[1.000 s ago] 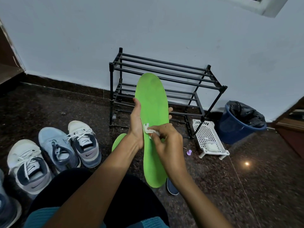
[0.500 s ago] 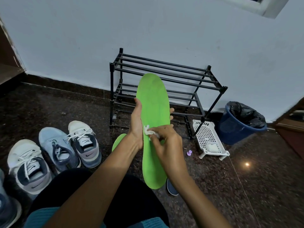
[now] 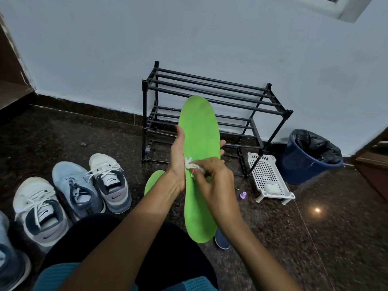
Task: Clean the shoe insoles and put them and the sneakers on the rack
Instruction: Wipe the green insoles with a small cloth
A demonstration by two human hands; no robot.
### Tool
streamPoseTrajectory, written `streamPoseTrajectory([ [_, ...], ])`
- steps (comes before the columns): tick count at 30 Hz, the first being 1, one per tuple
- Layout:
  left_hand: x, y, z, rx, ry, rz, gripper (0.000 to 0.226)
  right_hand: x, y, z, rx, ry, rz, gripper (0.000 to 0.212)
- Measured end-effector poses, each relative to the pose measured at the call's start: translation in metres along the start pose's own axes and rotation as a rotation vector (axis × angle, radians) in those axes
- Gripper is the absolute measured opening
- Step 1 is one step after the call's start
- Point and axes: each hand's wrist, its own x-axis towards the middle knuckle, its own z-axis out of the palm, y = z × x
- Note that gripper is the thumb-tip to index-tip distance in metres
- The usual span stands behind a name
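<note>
A person's left hand grips a bright green insole at its middle, holding it upright in front of a black rack. The thumb lies along the insole's left edge and the fingertips wrap round its right edge. The right hand, fingers curled, pinches a small white cloth and presses it against the insole's face, just beside the left palm. A second green insole lies on the dark floor, partly hidden behind the left wrist. Three sneakers stand on the floor to the left, well apart from the rack, whose shelves hold nothing.
</note>
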Motion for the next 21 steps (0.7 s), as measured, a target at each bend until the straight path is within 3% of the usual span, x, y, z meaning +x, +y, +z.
streamPoseTrajectory([
  [6,-0.001,-0.005,0.0,0.12,-0.029,-0.032,0.092,0.024,0.008,-0.001,-0.038,0.075,0.026,0.018],
  [14,0.002,-0.002,-0.001,0.035,-0.005,0.012,0.09,-0.004,0.001,-0.002,0.008,-0.045,-0.005,0.013],
  [21,0.002,-0.008,-0.001,0.085,-0.011,0.001,0.097,0.019,0.007,-0.003,-0.035,0.057,0.029,0.016],
])
